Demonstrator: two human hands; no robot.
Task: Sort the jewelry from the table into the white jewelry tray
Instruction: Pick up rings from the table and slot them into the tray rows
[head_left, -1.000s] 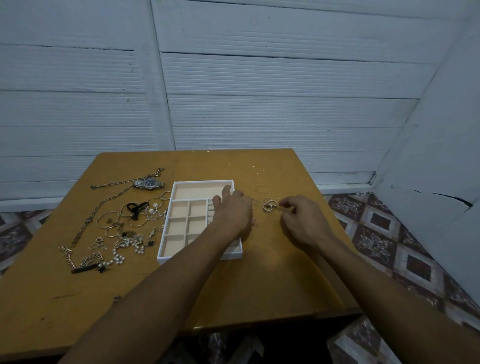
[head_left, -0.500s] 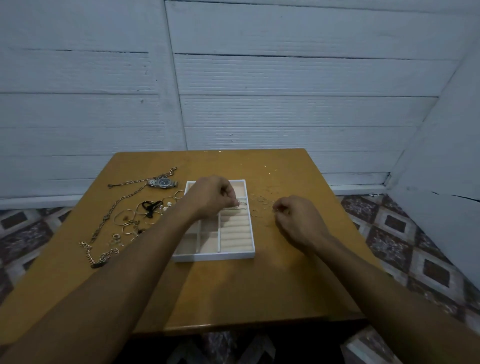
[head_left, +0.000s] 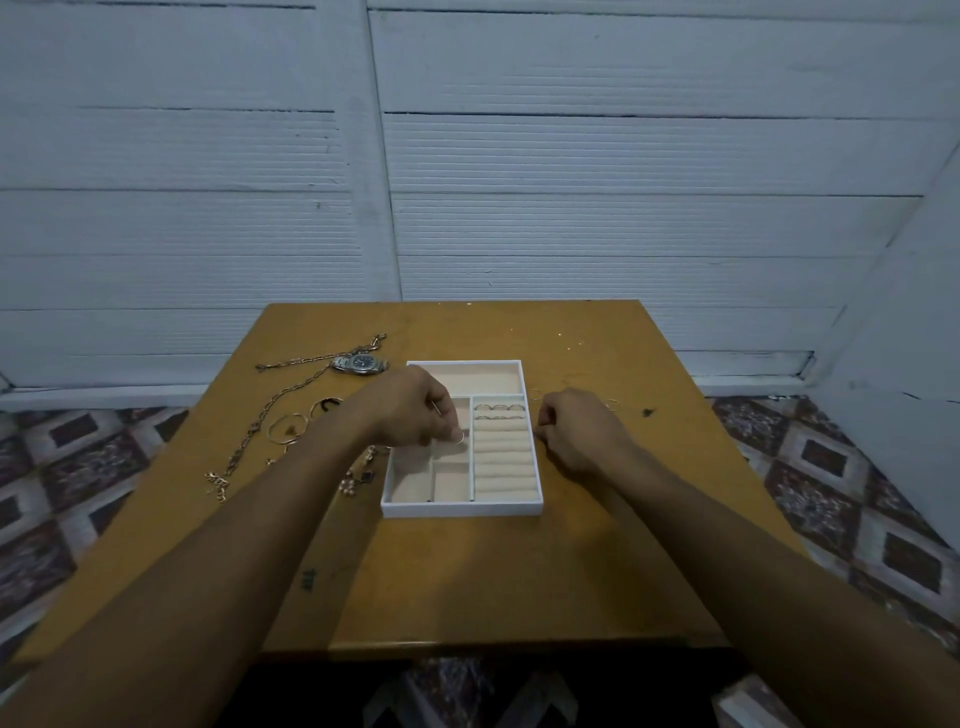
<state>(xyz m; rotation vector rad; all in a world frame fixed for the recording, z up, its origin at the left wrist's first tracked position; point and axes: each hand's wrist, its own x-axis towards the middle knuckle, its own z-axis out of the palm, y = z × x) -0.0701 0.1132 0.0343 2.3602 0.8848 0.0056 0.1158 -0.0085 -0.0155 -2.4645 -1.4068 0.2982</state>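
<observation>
Item: one thin ring (head_left: 460, 438), pinched at the fingertips of my left hand (head_left: 415, 410), above the small compartments of the white jewelry tray (head_left: 462, 510). A second earlier that hand reached toward the loose rings (head_left: 613, 402) right of the tray; it had since crossed leftward.
Seated rings (head_left: 498, 409): top rolls.
My right hand (head_left: 579, 434): curled beside the tray's right wall, contents not discernible.
Unsorted on the table (head_left: 493, 571): watch (head_left: 360, 364), chain (head_left: 280, 410), bangles (head_left: 291, 427). Most of the sorting seemingly remained.
</observation>
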